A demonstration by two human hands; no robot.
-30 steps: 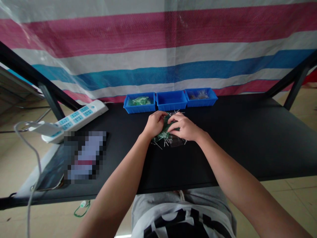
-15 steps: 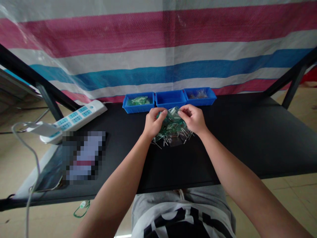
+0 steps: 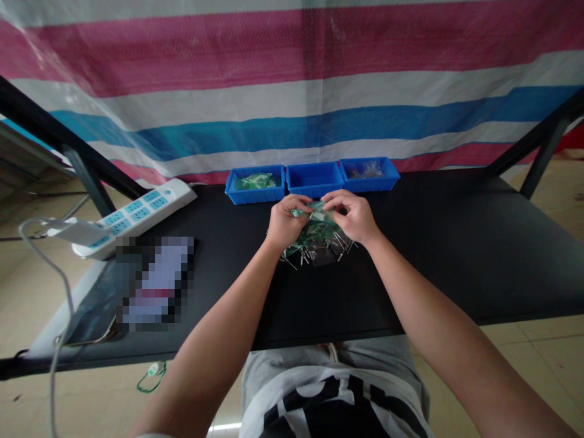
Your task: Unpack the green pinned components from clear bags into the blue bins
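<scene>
Green pin-legged parts (image 3: 317,242), left hand (image 3: 286,222) and right hand (image 3: 352,215) pinching one green piece (image 3: 314,210), grip closed, its shape partly hidden

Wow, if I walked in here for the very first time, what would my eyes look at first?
The big striped tarp of pink, white and blue behind the black table grabs you first. Next come three bright blue plastic trays in a row at the table's far edge. In the middle, the left hand and right hand pinch a small clear bag above a heap of green-tinted packets with thin metal legs.
</scene>
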